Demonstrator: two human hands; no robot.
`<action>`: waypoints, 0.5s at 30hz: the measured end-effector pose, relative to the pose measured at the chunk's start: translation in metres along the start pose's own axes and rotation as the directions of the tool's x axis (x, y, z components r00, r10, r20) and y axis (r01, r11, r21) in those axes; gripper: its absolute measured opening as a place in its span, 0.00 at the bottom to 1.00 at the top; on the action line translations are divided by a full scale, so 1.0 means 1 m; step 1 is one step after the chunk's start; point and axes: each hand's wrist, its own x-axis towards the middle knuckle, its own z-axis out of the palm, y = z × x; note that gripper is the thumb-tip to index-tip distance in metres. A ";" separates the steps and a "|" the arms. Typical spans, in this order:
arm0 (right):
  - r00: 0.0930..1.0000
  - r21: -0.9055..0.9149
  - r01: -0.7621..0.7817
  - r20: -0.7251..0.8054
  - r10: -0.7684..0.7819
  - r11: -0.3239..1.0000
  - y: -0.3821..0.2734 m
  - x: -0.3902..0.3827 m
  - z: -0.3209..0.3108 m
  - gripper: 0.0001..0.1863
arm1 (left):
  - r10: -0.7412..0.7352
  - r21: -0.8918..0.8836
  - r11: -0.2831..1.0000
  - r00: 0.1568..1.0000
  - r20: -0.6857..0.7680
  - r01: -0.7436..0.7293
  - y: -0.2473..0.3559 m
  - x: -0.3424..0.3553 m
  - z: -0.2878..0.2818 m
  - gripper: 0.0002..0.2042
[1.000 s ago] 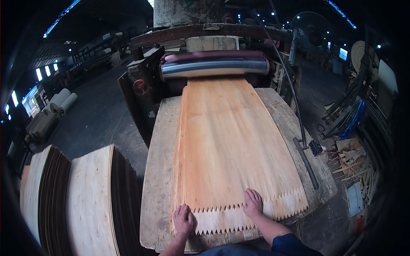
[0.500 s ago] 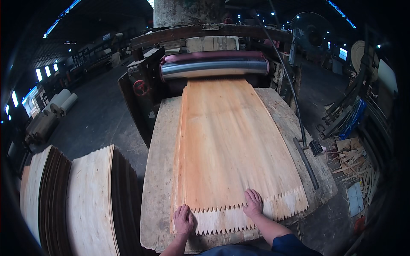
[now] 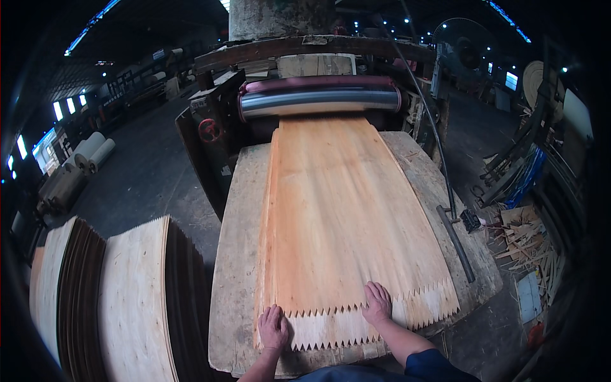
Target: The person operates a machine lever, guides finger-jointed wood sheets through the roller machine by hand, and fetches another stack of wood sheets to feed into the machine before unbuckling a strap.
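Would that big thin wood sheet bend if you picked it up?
Probably. The veneer sheet looks very thin and wide, so it would likely sag and feel light. Its zigzag-cut edge by the left hand and right hand might chip easily.

A dim workshop hall, lit mainly from above the wooden counter [image 3: 235, 254], where the pale veneer sheet [image 3: 344, 216] stands out as the brightest surface in view. The steel roller [image 3: 318, 100] carries a long streak of glare. Small blue-white windows [image 3: 60, 109] and ceiling lamps [image 3: 509, 28] burn as overexposed points against a near-black roof. The floor and far corners sink into shadow, with detail lost on the right among the scrap wood [image 3: 528, 235]. Fisheye distortion bends the counter's straight edges outward, and a black vignette rings the frame. The centre is sharp; the rim is softer.
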 end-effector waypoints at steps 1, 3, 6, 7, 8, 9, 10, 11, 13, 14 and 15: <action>1.000 0.000 0.000 0.000 0.000 1.000 0.000 0.000 0.000 0.35 | 0.000 0.000 1.000 1.000 0.000 0.000 0.000 0.000 0.000 0.20; 1.000 0.001 -0.003 0.007 0.003 1.000 -0.001 0.001 -0.002 0.35 | -0.006 -0.002 1.000 1.000 0.003 0.006 0.001 0.000 0.000 0.20; 1.000 -0.008 -0.001 0.005 0.001 1.000 0.001 0.000 0.000 0.35 | -0.002 -0.004 1.000 1.000 0.002 0.002 0.000 0.000 0.000 0.20; 1.000 -0.008 -0.001 0.005 0.001 1.000 0.001 0.000 0.000 0.35 | -0.002 -0.004 1.000 1.000 0.002 0.002 0.000 0.000 0.000 0.20; 1.000 -0.009 -0.001 0.007 0.001 1.000 0.000 0.000 0.000 0.35 | 0.000 -0.003 1.000 1.000 0.001 0.000 0.000 0.000 0.000 0.19; 1.000 -0.011 -0.002 0.009 0.002 1.000 0.000 0.000 0.000 0.34 | 0.002 -0.001 1.000 1.000 -0.001 -0.002 0.000 0.000 0.000 0.19; 1.000 -0.011 -0.002 0.009 0.002 1.000 0.000 0.000 0.000 0.34 | 0.002 -0.001 1.000 1.000 -0.001 -0.002 0.000 0.000 0.000 0.19; 1.000 -0.011 -0.005 0.011 0.005 1.000 0.000 0.000 0.000 0.34 | 0.004 0.001 1.000 1.000 -0.004 -0.004 -0.001 0.000 0.000 0.19; 1.000 -0.011 -0.007 0.013 0.007 1.000 0.000 0.000 0.001 0.34 | 0.007 0.003 1.000 1.000 -0.008 -0.007 -0.001 0.000 0.001 0.19; 1.000 -0.010 -0.010 0.016 0.010 1.000 0.001 0.000 0.002 0.34 | 0.010 -0.002 1.000 1.000 -0.013 -0.010 0.000 0.000 0.000 0.19; 1.000 -0.009 -0.014 0.019 0.014 1.000 0.002 0.000 0.002 0.34 | 0.012 -0.007 1.000 1.000 -0.018 -0.012 0.000 0.000 0.000 0.19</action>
